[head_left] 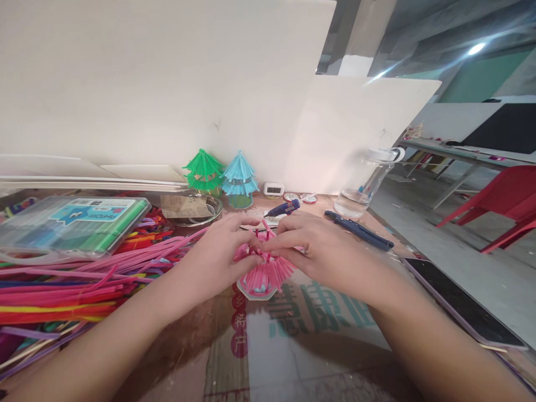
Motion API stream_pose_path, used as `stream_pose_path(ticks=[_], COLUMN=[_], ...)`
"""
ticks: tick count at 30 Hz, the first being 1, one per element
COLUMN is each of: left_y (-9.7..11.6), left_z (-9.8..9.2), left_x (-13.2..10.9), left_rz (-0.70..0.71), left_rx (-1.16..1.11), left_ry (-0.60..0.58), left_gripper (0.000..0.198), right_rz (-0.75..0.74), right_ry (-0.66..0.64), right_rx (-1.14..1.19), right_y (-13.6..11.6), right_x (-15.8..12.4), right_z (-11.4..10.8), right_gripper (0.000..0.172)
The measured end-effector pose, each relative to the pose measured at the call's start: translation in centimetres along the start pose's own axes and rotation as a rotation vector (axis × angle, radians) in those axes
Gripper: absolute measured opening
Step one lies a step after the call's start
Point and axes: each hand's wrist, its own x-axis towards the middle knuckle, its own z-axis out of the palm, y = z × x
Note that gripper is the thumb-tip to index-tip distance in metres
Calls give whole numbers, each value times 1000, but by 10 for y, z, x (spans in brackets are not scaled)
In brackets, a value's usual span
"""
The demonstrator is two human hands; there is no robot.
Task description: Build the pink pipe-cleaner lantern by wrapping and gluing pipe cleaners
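A small pink tree made of pipe cleaners [264,272] stands on a pale octagonal base in the middle of the table. My left hand [218,254] is curled round its left side, fingers closed on the pink strands. My right hand [312,245] pinches the top of the pink tree from the right. Both hands meet over its tip. Behind them, against the white board, stand a finished green tree [204,170] and a finished blue tree [239,174].
A heap of coloured pipe cleaners [75,279] and a clear plastic box [71,226] lie at the left. A blue glue gun [282,209], a blue cutter [360,230], a clear water bottle [364,187], a metal dish [196,211] and a phone [460,301] sit around. A red chair [502,201] stands right.
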Motion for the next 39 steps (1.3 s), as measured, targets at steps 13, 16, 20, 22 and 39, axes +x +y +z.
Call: stream_pose_path(ticks=[13,16,20,22,39], left_y=[6,7,7,8,7], left_z=[2,5,6,6,9], left_x=[-4,-4,-5,-6,-6], left_rz=[65,94,95,91,106], left_rx=[139,207,231,250,342], left_ry=[145,182,184,180,198], left_gripper=[11,13,15,16,14], right_rz=[73,36,-1,-15,196], right_ry=[123,79,49,43,-193], right_rx=[-1,-1,-3,2,156], right_y=[4,3,3,3,6], right_x=[-2,-2,-2,-2,9], right_z=[-11,-10,-7,-6,-3], right_gripper=[20,15,18,18,15])
